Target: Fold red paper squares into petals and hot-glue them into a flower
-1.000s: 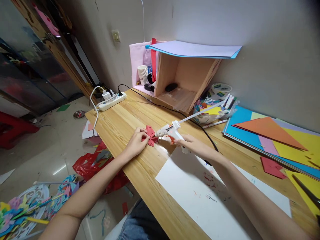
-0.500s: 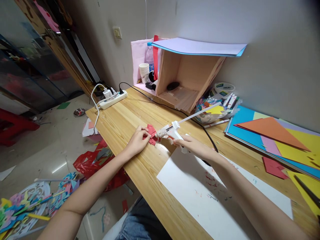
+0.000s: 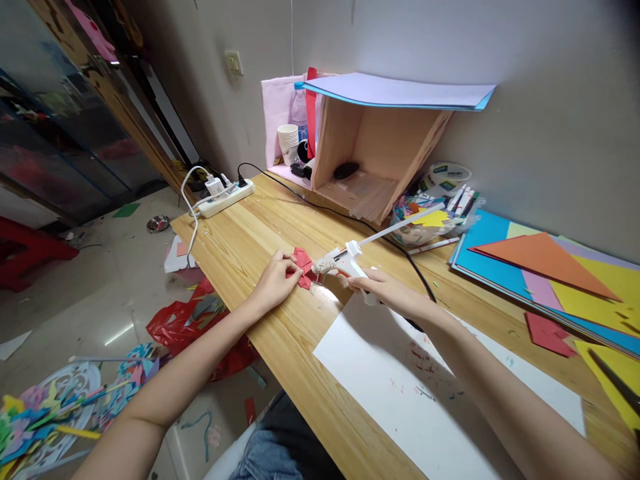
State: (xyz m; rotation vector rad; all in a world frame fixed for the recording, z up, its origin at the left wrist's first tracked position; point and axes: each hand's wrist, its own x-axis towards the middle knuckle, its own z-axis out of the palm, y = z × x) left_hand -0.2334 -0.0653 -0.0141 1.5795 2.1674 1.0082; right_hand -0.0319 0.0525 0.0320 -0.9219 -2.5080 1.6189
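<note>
Near the table's front edge, my left hand [image 3: 278, 280] pinches a small red folded paper piece [image 3: 304, 263], its fingers closed over the left side. My right hand [image 3: 383, 287] is wrapped round the handle of a white hot glue gun [image 3: 350, 261]. The gun's nozzle points left, right beside the red paper; whether it touches cannot be made out. A long glue stick [image 3: 400, 223] juts out of the gun's back, up to the right. Under my right forearm lies a white sheet [image 3: 380, 387] with coloured marks.
A power strip [image 3: 227, 199] sits at the table's left end; its black cord [image 3: 320, 208] runs across. Behind stand a wooden box [image 3: 383, 143] and a plastic tub of scraps [image 3: 425, 227]. Coloured sheets [image 3: 465, 250], red paper [image 3: 547, 333] and scissors [image 3: 615, 380] lie right.
The glue gun and my right hand have shifted very slightly to the right. My left hand stays on the red paper in the same place.
</note>
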